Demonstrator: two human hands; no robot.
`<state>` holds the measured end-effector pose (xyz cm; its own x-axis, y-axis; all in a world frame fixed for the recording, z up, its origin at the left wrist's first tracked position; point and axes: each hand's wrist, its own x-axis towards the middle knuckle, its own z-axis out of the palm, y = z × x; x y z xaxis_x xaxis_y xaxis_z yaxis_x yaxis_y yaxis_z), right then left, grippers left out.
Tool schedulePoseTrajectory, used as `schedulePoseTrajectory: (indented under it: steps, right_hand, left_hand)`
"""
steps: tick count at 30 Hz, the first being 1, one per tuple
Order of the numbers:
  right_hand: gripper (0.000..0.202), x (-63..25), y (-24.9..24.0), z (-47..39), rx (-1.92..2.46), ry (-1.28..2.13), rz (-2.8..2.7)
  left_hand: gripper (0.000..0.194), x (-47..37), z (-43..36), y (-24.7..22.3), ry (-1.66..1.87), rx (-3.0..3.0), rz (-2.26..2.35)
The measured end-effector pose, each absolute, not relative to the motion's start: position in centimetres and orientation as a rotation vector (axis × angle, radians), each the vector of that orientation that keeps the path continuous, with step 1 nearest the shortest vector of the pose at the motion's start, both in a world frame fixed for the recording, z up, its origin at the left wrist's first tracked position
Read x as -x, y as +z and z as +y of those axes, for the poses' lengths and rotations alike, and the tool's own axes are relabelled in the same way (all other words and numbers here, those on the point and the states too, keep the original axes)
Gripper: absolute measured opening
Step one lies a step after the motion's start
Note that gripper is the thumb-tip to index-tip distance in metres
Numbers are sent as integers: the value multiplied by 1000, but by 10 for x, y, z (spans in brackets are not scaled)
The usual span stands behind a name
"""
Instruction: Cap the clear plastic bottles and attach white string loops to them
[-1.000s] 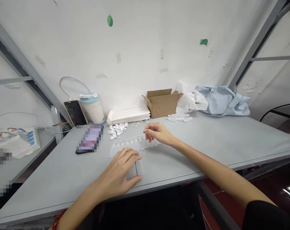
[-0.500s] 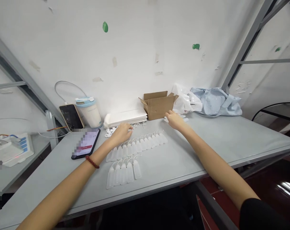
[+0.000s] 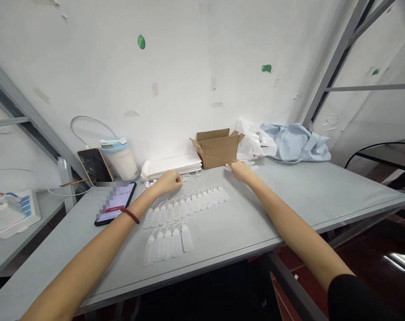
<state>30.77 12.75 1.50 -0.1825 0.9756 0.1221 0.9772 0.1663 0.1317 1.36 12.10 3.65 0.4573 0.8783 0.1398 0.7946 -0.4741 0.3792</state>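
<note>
Wall softly lit; glare on red floor; shadow beneath table.

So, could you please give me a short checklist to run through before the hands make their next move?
1. Right hand at the loose pale pieces near the cardboard box: ok.
2. Right hand gripping a piece: cannot tell; its fingers are too small in view.
3. Left hand near the loose strings: ok.
4. Small white caps in plain view: not ok; the left wrist partly hides them.
5. Front row of white pieces apart from both hands: ok.
6. Flat phone untouched by the left forearm: cannot tell; they overlap in view.
</note>
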Motion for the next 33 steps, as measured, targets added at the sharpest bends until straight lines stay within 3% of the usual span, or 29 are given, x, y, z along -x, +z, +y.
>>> schedulePoseTrajectory:
  steps: [23,29,33]
  right_hand:
    - [23,-286,22,117,1894,-246,-2452]
    - [25,-276,27,111,1817,-201,-2462]
    - [27,-272,29,107,1744,-180,-2443]
  left_hand:
    - [38,17,122,40,716,-2182,1455]
    - [27,12,124,42,521,-2376,1557]
    - [31,2,129,43,442,-2400,1570]
